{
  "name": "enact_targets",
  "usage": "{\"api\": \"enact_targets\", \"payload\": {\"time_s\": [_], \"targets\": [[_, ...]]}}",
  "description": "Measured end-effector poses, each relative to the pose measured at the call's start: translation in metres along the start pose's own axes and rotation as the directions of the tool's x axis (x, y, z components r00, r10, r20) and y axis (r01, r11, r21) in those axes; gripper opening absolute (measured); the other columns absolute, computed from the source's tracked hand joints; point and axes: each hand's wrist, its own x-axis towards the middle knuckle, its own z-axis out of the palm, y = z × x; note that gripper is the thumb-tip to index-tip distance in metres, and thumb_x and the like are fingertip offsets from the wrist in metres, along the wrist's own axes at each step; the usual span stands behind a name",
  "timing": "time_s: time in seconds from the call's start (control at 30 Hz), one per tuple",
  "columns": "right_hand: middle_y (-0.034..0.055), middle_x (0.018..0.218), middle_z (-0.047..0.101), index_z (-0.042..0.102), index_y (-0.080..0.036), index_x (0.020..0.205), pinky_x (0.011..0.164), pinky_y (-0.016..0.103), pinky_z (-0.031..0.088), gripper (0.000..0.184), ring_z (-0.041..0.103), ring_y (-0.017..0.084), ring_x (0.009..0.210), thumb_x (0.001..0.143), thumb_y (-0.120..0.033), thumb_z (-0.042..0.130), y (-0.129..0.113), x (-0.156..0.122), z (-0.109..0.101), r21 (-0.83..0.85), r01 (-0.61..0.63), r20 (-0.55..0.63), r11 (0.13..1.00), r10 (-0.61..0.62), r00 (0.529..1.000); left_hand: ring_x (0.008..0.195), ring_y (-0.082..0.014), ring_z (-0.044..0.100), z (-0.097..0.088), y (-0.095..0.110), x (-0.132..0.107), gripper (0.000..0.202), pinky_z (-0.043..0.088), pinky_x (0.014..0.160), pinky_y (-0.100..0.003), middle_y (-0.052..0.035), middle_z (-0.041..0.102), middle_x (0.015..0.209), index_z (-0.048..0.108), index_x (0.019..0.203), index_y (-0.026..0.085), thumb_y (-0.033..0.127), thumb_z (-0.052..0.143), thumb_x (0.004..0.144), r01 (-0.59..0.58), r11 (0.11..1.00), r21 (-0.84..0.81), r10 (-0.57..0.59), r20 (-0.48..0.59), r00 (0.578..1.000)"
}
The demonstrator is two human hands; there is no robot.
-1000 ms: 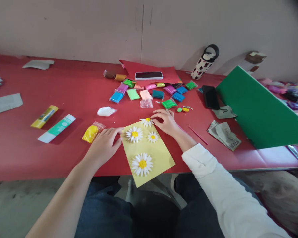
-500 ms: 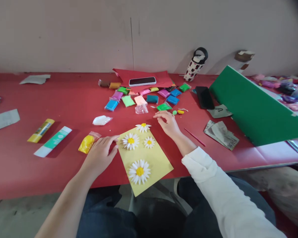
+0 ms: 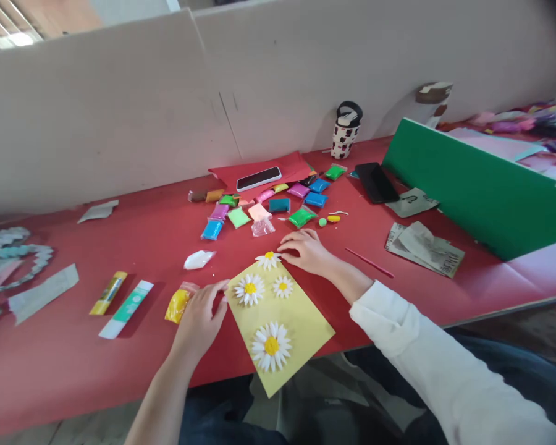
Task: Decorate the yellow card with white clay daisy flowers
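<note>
A yellow card [image 3: 301,337] with white daisies lies at the red table's front edge, its near corner jutting past it. The largest daisy [image 3: 271,346] is near the bottom; a smaller daisy [image 3: 282,286] and another daisy [image 3: 249,289] sit higher. My left hand [image 3: 204,318] rests with fingers stretched and fingertips at the card's left edge, beside a packet of yellow clay [image 3: 178,305]. At the card's top, my right hand [image 3: 307,252] has its fingers apart, fingertips close beside the top daisy [image 3: 268,259]. Whether they touch it I cannot tell.
Several coloured clay packets [image 3: 238,217] lie beyond the card, near a white-edged phone [image 3: 258,179]. A glue stick [image 3: 108,293] and a green-white box [image 3: 126,310] are left. Rightward are a thin red stick [image 3: 369,262], a black phone [image 3: 376,182] and a green board [image 3: 472,188].
The view has tilted and shifted leftward. My right hand has moved nearer the card, its fingertips now beside the top daisy. My left hand stays at the card's left edge.
</note>
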Motion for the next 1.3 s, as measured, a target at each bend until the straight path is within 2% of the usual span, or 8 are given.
{"api": "enact_targets", "payload": {"time_s": [0.1,0.33,0.5,0.63,0.83,1.1,1.2,1.3], "targets": [[0.0026,0.108,0.07,0.074,-0.028,0.092,0.103,0.045,0.029,0.014,0.06,0.021,0.104,0.088,-0.036,0.062,0.0,0.001,0.001,-0.007,0.014,0.0,1.0,-0.014,1.0,0.114,-0.0251,0.061,0.001,0.0,0.001,0.028,0.048,0.099,-0.046,-0.0067,0.067,0.118,0.056,0.117,0.024,0.034,0.043,0.094,-0.003,1.0,0.005,0.003,0.001,1.0],[0.0021,0.104,0.071,0.072,-0.027,0.084,0.105,0.048,0.025,0.011,0.061,0.022,0.104,0.086,-0.027,0.062,0.0,0.002,0.003,0.007,0.006,-0.02,1.0,-0.006,1.0,0.112,-0.0246,0.062,0.001,0.008,0.003,0.03,0.048,0.099,-0.045,-0.0069,0.069,0.117,0.058,0.117,0.023,0.032,0.04,0.094,0.005,0.999,-0.045,-0.006,-0.027,1.0],[0.0014,0.101,0.074,0.071,-0.026,0.088,0.109,0.05,0.028,0.012,0.066,0.023,0.102,0.085,-0.028,0.06,-0.005,0.004,-0.001,0.204,-0.073,-0.065,0.976,0.087,0.994,0.118,-0.0246,0.059,0.002,0.009,0.003,0.033,0.046,0.103,-0.045,-0.0071,0.067,0.123,0.053,0.124,0.023,0.031,0.04,0.094,0.037,0.998,-0.043,-0.038,-0.021,0.999],[0.0034,0.098,0.075,0.072,-0.024,0.091,0.094,0.041,0.048,0.017,0.069,0.023,0.096,0.084,-0.033,0.059,-0.012,0.003,-0.005,0.394,-0.133,-0.007,0.909,0.148,0.989,0.121,-0.0245,0.057,0.005,0.007,0.001,0.034,0.044,0.105,-0.045,-0.0069,0.065,0.126,0.052,0.126,0.023,0.031,0.041,0.094,0.037,0.999,-0.036,-0.037,-0.013,0.999],[0.003,0.093,0.076,0.072,-0.023,0.09,0.084,0.037,0.056,0.018,0.072,0.021,0.088,0.079,-0.035,0.065,-0.029,0.013,0.01,0.685,-0.204,0.106,0.7,0.181,0.978,0.12,-0.0257,0.057,0.005,0.009,0.0,0.039,0.045,0.104,-0.046,-0.008,0.064,0.125,0.049,0.131,0.021,0.03,0.043,0.094,0.063,0.997,-0.044,-0.064,-0.016,0.998],[0.0022,0.089,0.076,0.073,-0.022,0.084,0.08,0.03,0.058,0.009,0.071,0.016,0.084,0.077,-0.022,0.068,-0.077,0.052,0.037,0.705,-0.235,0.306,0.669,0.012,0.952,0.116,-0.0219,0.06,0.003,0.008,-0.003,0.043,0.049,0.099,-0.04,-0.0058,0.064,0.126,0.048,0.132,0.023,0.021,0.043,0.089,0.11,0.959,-0.26,-0.123,-0.035,0.992],[0.0024,0.085,0.076,0.072,-0.019,0.085,0.074,0.028,0.058,0.011,0.071,0.015,0.078,0.076,-0.024,0.07,-0.079,0.043,0.032,0.712,-0.298,0.356,0.636,0.039,0.934,0.11,-0.021,0.062,0.002,0.005,-0.005,0.045,0.049,0.097,-0.039,-0.0049,0.069,0.116,0.051,0.13,0.023,0.016,0.043,0.087,0.108,0.955,-0.276,-0.118,-0.019,0.993],[0.0012,0.083,0.075,0.072,-0.019,0.086,0.071,0.027,0.058,0.014,0.07,0.013,0.072,0.075,-0.027,0.072,-0.071,0.013,0.009,0.707,-0.336,0.346,0.622,0.11,0.932,0.11,-0.0214,0.061,0.001,0.006,-0.007,0.043,0.046,0.1,-0.041,-0.0037,0.07,0.113,0.051,0.129,0.022,0.017,0.044,0.087,0.07,0.966,-0.248,-0.075,-0.011,0.997]]}}
